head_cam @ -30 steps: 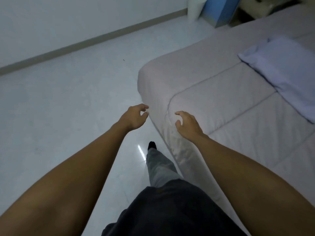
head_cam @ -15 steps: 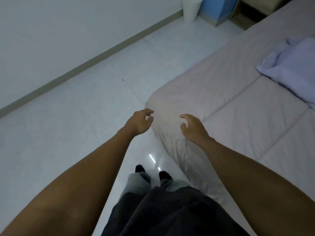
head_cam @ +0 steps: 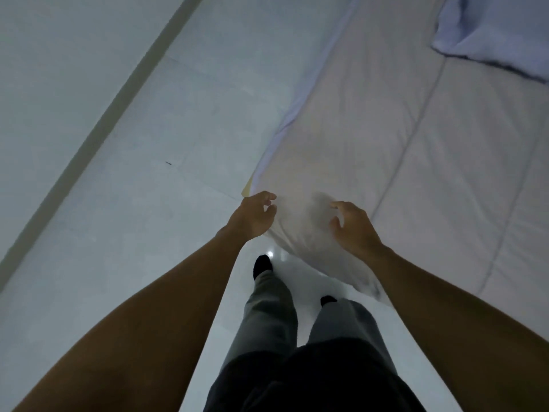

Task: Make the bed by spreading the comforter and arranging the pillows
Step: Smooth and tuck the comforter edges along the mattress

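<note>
where the bed corner meets the floor: comforter point(head_cam: 386, 162), pale grey-beige, quilted in long stitched panels, spread over the mattress and draped down past the corner toward the tiles.

left hand point(head_cam: 252, 217): at the corner's outer side, fingers point(head_cam: 267, 200) curled loosely, tips touching or just beside the fabric; not clamped on it, slightly parted.

right hand point(head_cam: 355, 228): on the draped corner from the bed side, fingers spread and bent, palm toward the cloth; unclenched, nothing pinched between the digits as far as visible. fabric between the two hands blurred, slightly bunched.

pillow point(head_cam: 499, 31): light blue-lilac, lying on top of the comforter at upper right, well apart from both hands, partly cut by the frame edge.

sheet edge point(head_cam: 300, 105): thin lilac strip showing along the bed's side under the comforter; small yellowish patch at the corner just beside the left hand.

floor point(head_cam: 154, 179): glossy pale tiles, bright reflection near the feet, small dark speck further out.

baseboard point(head_cam: 98, 129): darker band running diagonally along the wall point(head_cam: 53, 55).

legs: grey trousers point(head_cam: 267, 316), dark socks, standing on the tiles near the corner.
</note>
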The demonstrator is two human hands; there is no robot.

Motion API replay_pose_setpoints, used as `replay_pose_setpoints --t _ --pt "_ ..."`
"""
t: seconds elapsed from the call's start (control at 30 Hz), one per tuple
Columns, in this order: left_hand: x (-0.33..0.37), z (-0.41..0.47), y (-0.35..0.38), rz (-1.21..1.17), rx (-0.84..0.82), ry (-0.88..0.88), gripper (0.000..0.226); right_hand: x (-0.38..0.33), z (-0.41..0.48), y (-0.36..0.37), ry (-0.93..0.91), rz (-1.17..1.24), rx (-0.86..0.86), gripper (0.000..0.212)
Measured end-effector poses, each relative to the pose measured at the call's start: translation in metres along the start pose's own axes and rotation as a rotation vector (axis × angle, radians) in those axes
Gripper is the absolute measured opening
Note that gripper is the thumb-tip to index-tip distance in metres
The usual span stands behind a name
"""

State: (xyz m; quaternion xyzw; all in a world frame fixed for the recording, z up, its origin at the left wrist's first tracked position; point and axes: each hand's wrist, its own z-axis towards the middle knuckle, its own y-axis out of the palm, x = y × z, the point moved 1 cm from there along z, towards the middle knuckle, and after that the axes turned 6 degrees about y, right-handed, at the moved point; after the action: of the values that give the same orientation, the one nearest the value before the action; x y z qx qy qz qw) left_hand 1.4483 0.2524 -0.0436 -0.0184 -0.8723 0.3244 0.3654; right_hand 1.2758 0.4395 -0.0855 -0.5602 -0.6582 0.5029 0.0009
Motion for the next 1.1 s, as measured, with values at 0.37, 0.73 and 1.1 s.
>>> replay_pose_setpoints --t 0.37,0.73,1.1 --pt "-0.038 0.141 0.02 0.148 -0.066 0.068 0.042 0.027 0.062 0.078 0.164 0.029 0.216 0.05" --pt "-0.078 0.186 0.08 0.305 0.191 -0.025 0.061 0.082 0.098 0.125 0.194 -0.015 0.35 0.024" --pt "-0.101 0.193 0.046 0.412 0.119 0.095 0.048 0.069 0.105 0.115 0.198 0.104 0.191 0.011"
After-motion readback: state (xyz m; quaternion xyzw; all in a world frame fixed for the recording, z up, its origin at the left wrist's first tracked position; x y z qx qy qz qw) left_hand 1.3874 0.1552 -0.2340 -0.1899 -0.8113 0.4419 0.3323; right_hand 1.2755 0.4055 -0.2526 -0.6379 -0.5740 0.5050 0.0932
